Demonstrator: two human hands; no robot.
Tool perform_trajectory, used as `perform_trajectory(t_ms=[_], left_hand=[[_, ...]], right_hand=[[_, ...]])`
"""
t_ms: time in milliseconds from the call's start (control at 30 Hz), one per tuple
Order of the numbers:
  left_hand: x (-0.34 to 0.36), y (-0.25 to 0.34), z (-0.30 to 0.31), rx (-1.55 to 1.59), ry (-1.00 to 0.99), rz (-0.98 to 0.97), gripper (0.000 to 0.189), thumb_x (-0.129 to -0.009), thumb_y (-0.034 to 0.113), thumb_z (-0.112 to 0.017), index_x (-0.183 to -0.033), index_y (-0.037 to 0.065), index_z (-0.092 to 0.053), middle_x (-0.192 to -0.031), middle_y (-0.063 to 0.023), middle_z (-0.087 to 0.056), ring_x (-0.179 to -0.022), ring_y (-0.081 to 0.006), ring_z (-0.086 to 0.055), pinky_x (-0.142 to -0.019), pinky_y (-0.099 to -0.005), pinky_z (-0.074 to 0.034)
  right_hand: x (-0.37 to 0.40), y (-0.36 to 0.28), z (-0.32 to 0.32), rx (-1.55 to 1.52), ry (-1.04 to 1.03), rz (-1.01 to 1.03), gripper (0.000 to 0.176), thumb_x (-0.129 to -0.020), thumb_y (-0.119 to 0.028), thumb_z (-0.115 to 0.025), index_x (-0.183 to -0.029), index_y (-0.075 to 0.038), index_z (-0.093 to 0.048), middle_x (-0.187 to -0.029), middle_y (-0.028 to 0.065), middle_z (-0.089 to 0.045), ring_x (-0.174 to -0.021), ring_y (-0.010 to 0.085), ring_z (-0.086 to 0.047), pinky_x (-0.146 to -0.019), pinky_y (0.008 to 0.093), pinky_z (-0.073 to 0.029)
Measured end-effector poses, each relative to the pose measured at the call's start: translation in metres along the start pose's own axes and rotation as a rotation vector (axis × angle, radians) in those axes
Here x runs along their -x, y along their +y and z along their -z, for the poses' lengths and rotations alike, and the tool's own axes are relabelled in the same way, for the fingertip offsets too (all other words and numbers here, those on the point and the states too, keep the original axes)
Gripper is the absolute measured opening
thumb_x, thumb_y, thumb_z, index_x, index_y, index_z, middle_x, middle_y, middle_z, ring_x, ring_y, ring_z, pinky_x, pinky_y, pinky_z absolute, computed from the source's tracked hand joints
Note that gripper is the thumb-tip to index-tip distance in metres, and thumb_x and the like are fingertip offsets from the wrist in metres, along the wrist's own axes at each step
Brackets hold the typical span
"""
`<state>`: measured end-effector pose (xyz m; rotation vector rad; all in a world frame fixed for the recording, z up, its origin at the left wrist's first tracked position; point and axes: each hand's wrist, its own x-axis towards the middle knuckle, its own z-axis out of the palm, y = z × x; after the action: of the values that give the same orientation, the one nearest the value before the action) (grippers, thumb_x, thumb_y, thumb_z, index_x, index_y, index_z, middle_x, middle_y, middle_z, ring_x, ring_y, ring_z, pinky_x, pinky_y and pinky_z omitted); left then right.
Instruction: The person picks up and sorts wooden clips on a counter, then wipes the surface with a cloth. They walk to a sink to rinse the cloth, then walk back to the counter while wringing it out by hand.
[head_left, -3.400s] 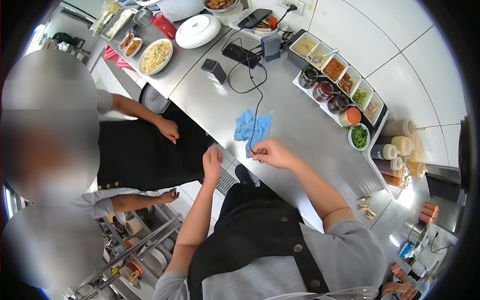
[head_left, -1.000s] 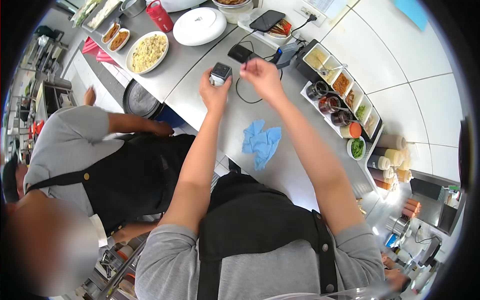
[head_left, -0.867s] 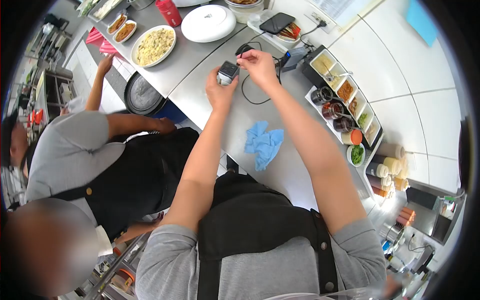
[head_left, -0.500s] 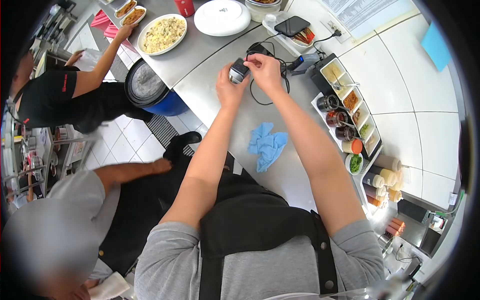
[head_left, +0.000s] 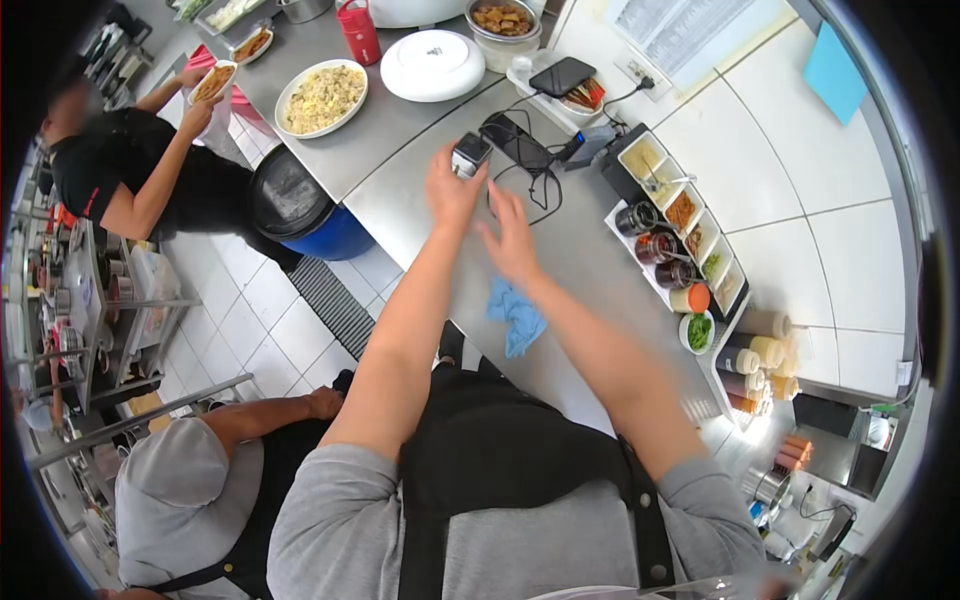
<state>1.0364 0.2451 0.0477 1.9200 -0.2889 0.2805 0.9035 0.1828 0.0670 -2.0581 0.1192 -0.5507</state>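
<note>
My left hand [head_left: 450,195] is closed around a small boxy black-and-silver device [head_left: 469,154] above the steel counter. What the device is, I cannot make out. My right hand [head_left: 512,240] hovers just below and to the right, fingers apart and holding nothing. Beyond it, a tangle of black cable [head_left: 541,188] lies beside a flat black device [head_left: 512,138] on the counter. A crumpled blue cloth [head_left: 517,318] rests nearer to me, partly behind my right forearm.
A plate of fried rice [head_left: 322,98], a white lidded dish [head_left: 432,66] and a red tumbler [head_left: 358,35] stand at the back. Condiment trays [head_left: 681,210] and jars line the right wall. Left are a blue bin [head_left: 320,235] and two other people, one carrying a food tray [head_left: 214,82].
My right hand has come away from the device, back toward me, and its fingers have opened. One co-worker has lifted a food tray; the nearer one has shifted back.
</note>
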Motion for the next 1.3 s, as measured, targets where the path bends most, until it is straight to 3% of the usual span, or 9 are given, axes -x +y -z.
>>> perform_trajectory(t_ms=[300, 433, 733, 833, 1033, 1133, 1167, 1200, 1300], left_hand=[[0.023, -0.01, 0.016, -0.138, -0.079, 0.122, 0.082, -0.069, 0.024, -0.084, -0.137, 0.008, -0.042, -0.128, -0.0175, -0.051, -0.111, -0.0374, -0.056, -0.09, -0.043, -0.049], [0.084, -0.011, 0.031, -0.141, 0.022, 0.105, 0.071, -0.076, 0.014, -0.076, -0.138, 0.005, -0.042, -0.116, -0.0175, -0.052, -0.094, -0.0341, -0.057, -0.081, -0.0426, -0.048], [0.248, 0.07, 0.071, 0.376, -0.453, 0.234, 0.026, -0.088, 0.01, -0.066, -0.109, 0.005, -0.051, -0.075, -0.006, -0.054, -0.056, -0.0149, -0.047, -0.055, -0.03, -0.041], [0.264, 0.056, 0.07, 0.41, -0.384, 0.231, 0.014, -0.095, 0.016, -0.058, -0.099, 0.004, -0.052, -0.068, -0.0057, -0.051, -0.056, -0.0147, -0.047, -0.056, -0.0301, -0.04], [0.276, -0.003, 0.1, 0.422, -0.016, 0.221, 0.038, -0.102, 0.031, -0.041, -0.08, 0.003, -0.054, -0.067, -0.0044, -0.052, -0.057, -0.0146, -0.048, -0.055, -0.0281, -0.039], [0.308, -0.041, 0.123, 0.409, 0.097, 0.625, 0.041, -0.102, 0.034, -0.037, -0.079, 0.006, -0.056, -0.067, -0.0022, -0.052, -0.058, -0.0151, -0.05, -0.057, -0.0274, -0.04], [0.318, -0.044, 0.14, 0.776, 0.15, 1.075, 0.043, -0.1, 0.039, -0.035, -0.08, 0.008, -0.057, -0.071, -0.0024, -0.055, -0.062, -0.0155, -0.051, -0.059, -0.0283, -0.042], [0.342, -0.063, 0.143, 1.088, 0.33, 1.225, 0.042, -0.097, 0.04, -0.038, -0.086, 0.006, -0.059, -0.076, -0.0052, -0.056, -0.065, -0.017, -0.05, -0.061, -0.0296, -0.043], [0.414, -0.115, 0.16, 1.233, 0.369, 1.538, 0.038, -0.086, 0.027, -0.042, -0.104, -0.002, -0.057, -0.088, -0.0116, -0.057, -0.074, -0.0205, -0.052, -0.068, -0.0334, -0.046]], right_hand=[[0.217, -0.01, 0.077, 0.246, -0.329, -0.025, 0.059, -0.085, -0.004, -0.068, -0.139, -0.007, -0.046, -0.139, 0.0172, -0.044, -0.124, 0.0355, -0.046, -0.106, 0.0425, -0.039], [0.272, -0.006, 0.115, 0.386, -0.329, -0.082, 0.06, -0.084, -0.005, -0.066, -0.14, -0.006, -0.044, -0.141, 0.0171, -0.042, -0.128, 0.0375, -0.042, -0.107, 0.0453, -0.036], [0.288, 0.001, 0.115, 0.616, -0.386, -0.047, 0.054, -0.081, -0.009, -0.064, -0.132, -0.003, -0.047, -0.135, 0.0177, -0.044, -0.125, 0.0381, -0.042, -0.106, 0.0487, -0.034], [0.276, 0.006, 0.115, 0.646, -0.393, 0.008, 0.046, -0.081, -0.008, -0.063, -0.125, -0.002, -0.051, -0.128, 0.0162, -0.049, -0.118, 0.0368, -0.047, -0.101, 0.0482, -0.037], [0.262, 0.036, 0.101, 0.568, -0.645, 0.347, 0.039, -0.08, -0.005, -0.06, -0.118, -0.002, -0.055, -0.12, 0.0134, -0.055, -0.106, 0.0346, -0.053, -0.093, 0.0457, -0.041], [0.264, 0.04, 0.097, 0.486, -0.748, 0.454, 0.039, -0.079, -0.004, -0.059, -0.118, -0.003, -0.057, -0.119, 0.0126, -0.056, -0.106, 0.0328, -0.053, -0.092, 0.0442, -0.041], [0.264, 0.04, 0.096, 0.464, -0.773, 0.485, 0.039, -0.079, -0.003, -0.058, -0.118, -0.003, -0.057, -0.119, 0.0124, -0.056, -0.106, 0.0321, -0.054, -0.092, 0.0437, -0.041], [0.262, 0.037, 0.095, 0.449, -0.815, 0.522, 0.04, -0.079, -0.003, -0.058, -0.119, -0.004, -0.057, -0.119, 0.012, -0.056, -0.107, 0.031, -0.054, -0.092, 0.0436, -0.041], [0.253, 0.023, 0.091, 0.422, -0.955, 0.618, 0.042, -0.079, -0.003, -0.059, -0.121, -0.006, -0.058, -0.121, 0.0106, -0.056, -0.11, 0.0279, -0.053, -0.094, 0.0434, -0.04]])
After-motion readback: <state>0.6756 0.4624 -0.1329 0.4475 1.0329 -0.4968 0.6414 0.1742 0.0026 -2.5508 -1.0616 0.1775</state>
